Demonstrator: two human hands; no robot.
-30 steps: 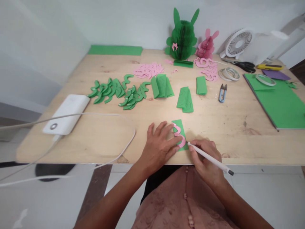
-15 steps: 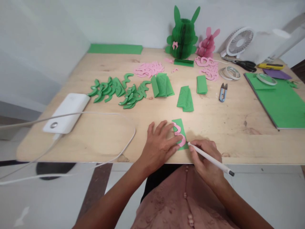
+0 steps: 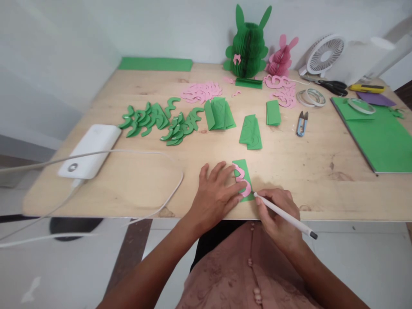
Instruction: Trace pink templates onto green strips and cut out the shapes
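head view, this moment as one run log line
left hand: on pink cutout atop green paper | right hand: holds white pen | tip near cutout

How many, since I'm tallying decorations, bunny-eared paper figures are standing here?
2: the large green figure at the back and the smaller pink figure to its right.

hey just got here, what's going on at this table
A person's left hand is pressing a pink curved cutout onto a small green paper. The right hand holds a white pen, its tip close beside the cutout's lower curve. Farther back lie green curved pieces and a pink pile, with a green paper rabbit standing by the wall.
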